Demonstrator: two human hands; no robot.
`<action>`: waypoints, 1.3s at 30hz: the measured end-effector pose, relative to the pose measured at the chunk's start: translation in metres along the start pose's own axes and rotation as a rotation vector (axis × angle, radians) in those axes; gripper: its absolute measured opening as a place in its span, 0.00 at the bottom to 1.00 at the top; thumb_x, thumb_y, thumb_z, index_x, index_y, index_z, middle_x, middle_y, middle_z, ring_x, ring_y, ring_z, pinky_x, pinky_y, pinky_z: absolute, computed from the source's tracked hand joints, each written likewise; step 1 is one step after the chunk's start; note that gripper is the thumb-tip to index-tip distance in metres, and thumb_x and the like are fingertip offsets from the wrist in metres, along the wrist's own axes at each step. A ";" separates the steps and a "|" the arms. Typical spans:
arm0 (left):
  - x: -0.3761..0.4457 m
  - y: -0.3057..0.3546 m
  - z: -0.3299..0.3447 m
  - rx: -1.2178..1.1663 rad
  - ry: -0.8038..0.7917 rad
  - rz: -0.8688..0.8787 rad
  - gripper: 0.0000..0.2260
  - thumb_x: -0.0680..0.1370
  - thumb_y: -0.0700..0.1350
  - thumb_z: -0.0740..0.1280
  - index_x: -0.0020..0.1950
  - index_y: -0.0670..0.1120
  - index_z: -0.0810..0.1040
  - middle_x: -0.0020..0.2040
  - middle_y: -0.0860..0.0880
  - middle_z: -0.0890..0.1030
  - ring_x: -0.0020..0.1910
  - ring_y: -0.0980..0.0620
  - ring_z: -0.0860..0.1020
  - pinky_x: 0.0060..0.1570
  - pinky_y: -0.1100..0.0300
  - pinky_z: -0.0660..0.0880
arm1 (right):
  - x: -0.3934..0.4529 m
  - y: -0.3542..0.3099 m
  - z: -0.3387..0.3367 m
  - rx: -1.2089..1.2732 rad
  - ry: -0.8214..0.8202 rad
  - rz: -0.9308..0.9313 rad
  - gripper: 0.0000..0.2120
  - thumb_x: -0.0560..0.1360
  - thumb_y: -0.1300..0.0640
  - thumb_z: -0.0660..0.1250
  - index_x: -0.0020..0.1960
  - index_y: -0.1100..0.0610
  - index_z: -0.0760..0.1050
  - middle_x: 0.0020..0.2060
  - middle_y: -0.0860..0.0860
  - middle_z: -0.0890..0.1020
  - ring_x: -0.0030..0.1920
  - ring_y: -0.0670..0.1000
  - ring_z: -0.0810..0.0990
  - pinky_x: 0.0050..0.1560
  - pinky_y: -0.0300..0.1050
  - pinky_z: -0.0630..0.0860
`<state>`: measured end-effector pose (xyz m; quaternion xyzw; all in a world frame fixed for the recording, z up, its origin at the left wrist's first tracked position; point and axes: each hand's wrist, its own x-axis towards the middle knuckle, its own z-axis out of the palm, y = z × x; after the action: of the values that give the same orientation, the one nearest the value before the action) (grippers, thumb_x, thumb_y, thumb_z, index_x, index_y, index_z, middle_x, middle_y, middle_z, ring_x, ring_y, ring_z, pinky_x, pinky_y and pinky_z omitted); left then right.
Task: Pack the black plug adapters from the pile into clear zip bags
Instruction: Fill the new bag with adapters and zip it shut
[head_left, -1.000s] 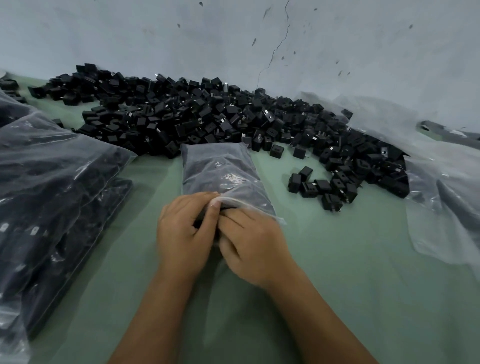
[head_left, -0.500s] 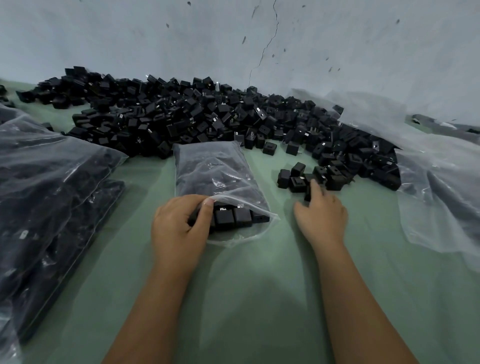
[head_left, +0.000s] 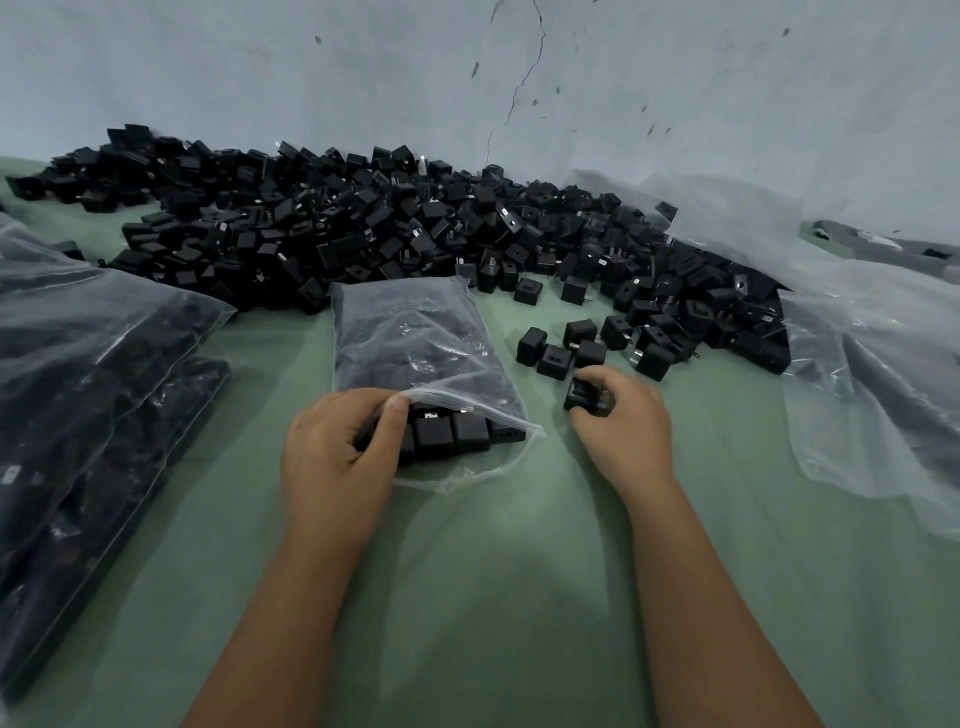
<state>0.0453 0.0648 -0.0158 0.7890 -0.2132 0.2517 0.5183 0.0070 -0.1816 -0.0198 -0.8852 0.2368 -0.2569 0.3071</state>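
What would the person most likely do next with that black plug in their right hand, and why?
Probably carry it left into the bag's open mouth. The right hand grips one adapter just beside the zip bag, while the left hand holds the mouth open, where packed adapters show in a row.

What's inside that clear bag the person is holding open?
Black plug adapters: a row of them shows at the zip bag's open mouth, which the left hand holds. Deeper in, glare on the plastic hides how many there are.

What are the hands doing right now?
Left hand: grips the zip bag at its open mouth.
Right hand: closed on one black adapter.
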 end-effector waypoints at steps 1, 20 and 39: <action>0.000 0.000 0.000 0.004 0.001 0.000 0.13 0.78 0.52 0.61 0.45 0.48 0.84 0.40 0.64 0.79 0.41 0.59 0.77 0.46 0.54 0.75 | 0.000 0.000 0.000 0.011 -0.008 -0.006 0.18 0.70 0.60 0.67 0.56 0.44 0.77 0.48 0.40 0.77 0.59 0.51 0.72 0.60 0.48 0.71; 0.000 0.001 0.001 -0.069 -0.018 -0.111 0.11 0.78 0.51 0.62 0.47 0.52 0.83 0.41 0.57 0.83 0.43 0.54 0.80 0.46 0.47 0.77 | -0.085 -0.082 0.024 0.143 0.102 -0.685 0.10 0.68 0.57 0.66 0.47 0.59 0.76 0.42 0.50 0.77 0.43 0.50 0.73 0.42 0.41 0.71; -0.003 0.007 0.000 -0.031 0.040 -0.005 0.12 0.78 0.51 0.61 0.50 0.50 0.83 0.44 0.63 0.79 0.48 0.59 0.77 0.52 0.45 0.75 | -0.097 -0.104 0.039 -0.380 -0.133 -0.469 0.22 0.77 0.48 0.60 0.71 0.44 0.67 0.54 0.55 0.74 0.56 0.56 0.70 0.61 0.47 0.67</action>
<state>0.0385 0.0628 -0.0131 0.7762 -0.2046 0.2629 0.5353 -0.0156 -0.0363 -0.0068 -0.9722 0.0490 -0.2133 0.0833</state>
